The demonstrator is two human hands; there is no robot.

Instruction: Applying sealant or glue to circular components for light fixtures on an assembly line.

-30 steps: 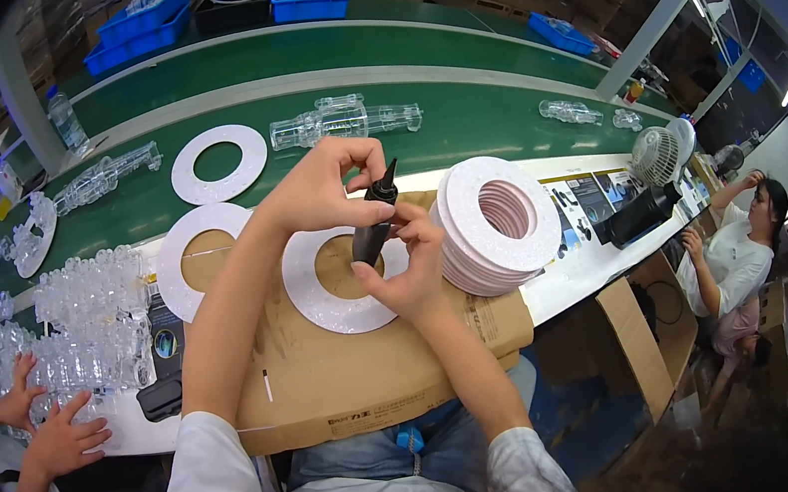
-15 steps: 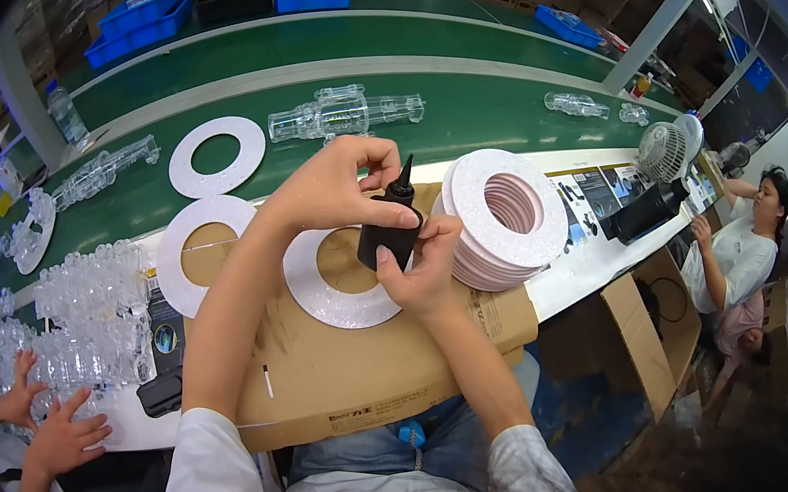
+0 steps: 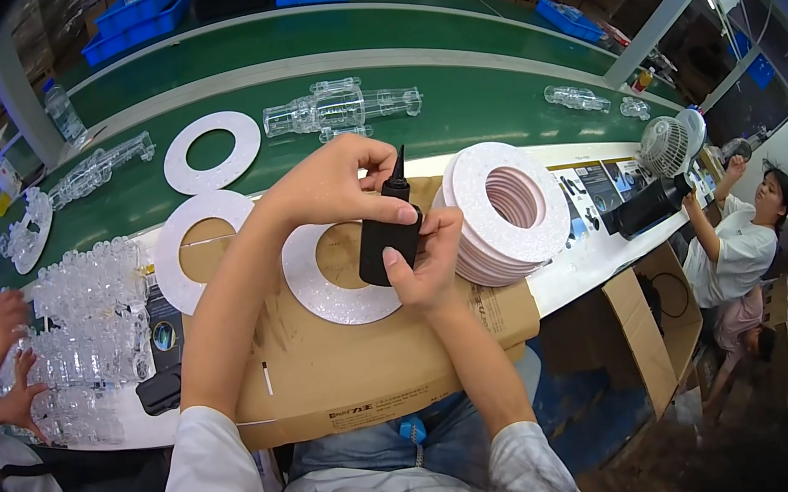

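Now, both hands, left hand [image 3: 331,189], right hand [image 3: 426,262], gripping matte black nozzle bottle [image 3: 388,237], over glittery white foam ring [image 3: 335,289], brown cardboard box [image 3: 370,360].

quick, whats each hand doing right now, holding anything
Left hand: closed, fingers pinching the neck of the black bottle just under its nozzle.
Right hand: closed around the body of the same black bottle, thumb on its front.

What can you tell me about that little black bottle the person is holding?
The black bottle is small, opaque and looks like plastic, with a thin pointed nozzle at its top. It is held roughly upright above a white ring lying on a cardboard box. The left hand wraps the neck; the right hand cups the body from below. Its contents cannot be seen.
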